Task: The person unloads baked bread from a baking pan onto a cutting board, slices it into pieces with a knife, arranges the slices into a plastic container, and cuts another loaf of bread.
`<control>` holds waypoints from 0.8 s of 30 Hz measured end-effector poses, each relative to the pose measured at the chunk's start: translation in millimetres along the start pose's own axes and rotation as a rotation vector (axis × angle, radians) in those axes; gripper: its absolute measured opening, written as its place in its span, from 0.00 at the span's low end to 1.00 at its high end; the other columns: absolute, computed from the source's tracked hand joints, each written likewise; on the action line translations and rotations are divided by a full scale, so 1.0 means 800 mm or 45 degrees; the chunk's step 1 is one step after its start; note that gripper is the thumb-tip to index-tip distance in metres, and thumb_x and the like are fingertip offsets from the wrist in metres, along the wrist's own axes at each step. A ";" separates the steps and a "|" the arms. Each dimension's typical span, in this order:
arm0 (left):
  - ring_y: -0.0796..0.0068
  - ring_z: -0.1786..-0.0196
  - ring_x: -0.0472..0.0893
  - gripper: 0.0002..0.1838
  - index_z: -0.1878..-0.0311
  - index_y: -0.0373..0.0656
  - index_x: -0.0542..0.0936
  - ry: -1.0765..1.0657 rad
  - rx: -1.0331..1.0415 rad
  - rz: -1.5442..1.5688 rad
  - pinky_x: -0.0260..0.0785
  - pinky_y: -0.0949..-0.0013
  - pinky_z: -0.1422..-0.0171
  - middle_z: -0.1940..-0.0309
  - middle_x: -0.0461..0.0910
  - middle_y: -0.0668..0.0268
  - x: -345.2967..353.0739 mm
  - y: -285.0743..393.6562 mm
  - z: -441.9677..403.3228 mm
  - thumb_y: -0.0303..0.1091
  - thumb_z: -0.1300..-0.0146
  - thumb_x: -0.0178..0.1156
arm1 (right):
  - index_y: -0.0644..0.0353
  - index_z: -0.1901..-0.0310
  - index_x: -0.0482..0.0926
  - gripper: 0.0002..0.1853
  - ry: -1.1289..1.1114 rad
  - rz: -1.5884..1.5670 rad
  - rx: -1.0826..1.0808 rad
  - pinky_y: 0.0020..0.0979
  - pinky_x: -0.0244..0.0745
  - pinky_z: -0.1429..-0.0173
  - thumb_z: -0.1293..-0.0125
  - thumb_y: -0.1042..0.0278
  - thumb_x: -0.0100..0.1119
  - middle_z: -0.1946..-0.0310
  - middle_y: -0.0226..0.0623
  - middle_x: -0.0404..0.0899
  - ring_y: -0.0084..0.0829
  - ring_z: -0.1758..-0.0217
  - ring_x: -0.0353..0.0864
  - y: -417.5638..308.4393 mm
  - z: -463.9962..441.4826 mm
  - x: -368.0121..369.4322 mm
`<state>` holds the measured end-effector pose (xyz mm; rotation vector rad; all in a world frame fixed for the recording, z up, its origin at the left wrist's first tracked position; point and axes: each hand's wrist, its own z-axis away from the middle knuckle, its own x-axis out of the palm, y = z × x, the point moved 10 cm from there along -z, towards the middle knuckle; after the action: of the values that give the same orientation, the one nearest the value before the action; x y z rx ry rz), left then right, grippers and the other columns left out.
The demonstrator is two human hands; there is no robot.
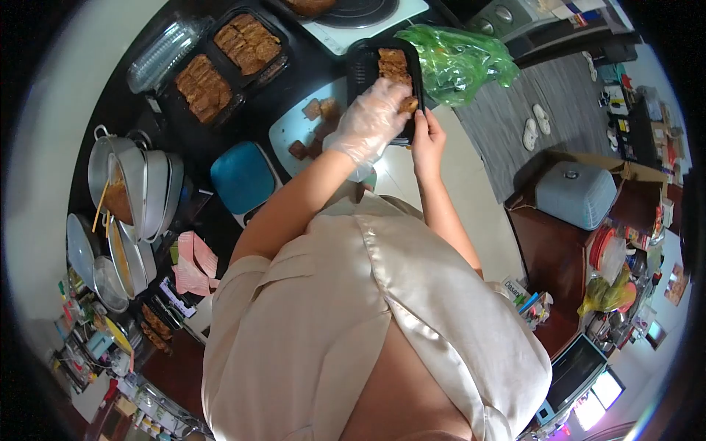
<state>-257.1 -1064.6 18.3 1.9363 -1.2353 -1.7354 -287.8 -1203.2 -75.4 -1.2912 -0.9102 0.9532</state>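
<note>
My left hand [375, 121], in a clear plastic glove, reaches into a black plastic tray [360, 66]. Its fingers close around a browned piece of food [408, 105] near the tray's right wall. More browned pieces [394, 62] lie packed toward the tray's far end. My bare right hand [428, 136] grips the near right edge of that tray, thumb on the rim. Below my gloved hand, a pale blue board [283, 132] carries several loose brown chunks [312, 110], partly covered by the hand and forearm.
Two filled black trays [239, 87] and a clear lid [165, 55] stand at the far left. A green plastic bag [463, 62] touches the tray's right side. A teal-topped scale [241, 178] and stacked metal pans [151, 195] are on the left. Beyond is a hob [360, 22].
</note>
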 end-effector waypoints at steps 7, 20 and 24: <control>0.54 0.50 0.77 0.30 0.38 0.47 0.75 -0.010 0.111 -0.277 0.73 0.57 0.45 0.52 0.72 0.56 0.013 0.020 0.009 0.39 0.46 0.69 | 0.69 0.50 0.81 0.16 0.047 -0.029 0.017 0.19 0.64 0.65 0.25 0.63 0.53 0.69 0.23 0.77 0.13 0.68 0.68 0.010 -0.001 -0.021; 0.50 0.51 0.81 0.14 0.55 0.47 0.83 -0.016 -0.414 -0.227 0.73 0.55 0.42 0.60 0.81 0.49 -0.075 -0.156 0.031 0.44 0.40 0.62 | 0.70 0.47 0.80 0.16 0.166 -0.002 0.066 0.18 0.64 0.59 0.25 0.64 0.54 0.65 0.22 0.78 0.14 0.63 0.70 -0.008 -0.013 -0.067; 0.48 0.50 0.81 0.16 0.56 0.42 0.83 -0.232 -0.483 -0.229 0.74 0.56 0.44 0.55 0.81 0.50 -0.067 -0.135 0.062 0.43 0.41 0.62 | 0.70 0.46 0.80 0.17 0.163 0.050 0.078 0.18 0.66 0.57 0.25 0.64 0.54 0.63 0.23 0.79 0.14 0.62 0.71 -0.006 -0.005 -0.067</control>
<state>-253.7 -944.3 -31.4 1.7377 -0.7264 -2.0952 -302.6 -1254.6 -71.8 -1.3063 -0.7536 0.9109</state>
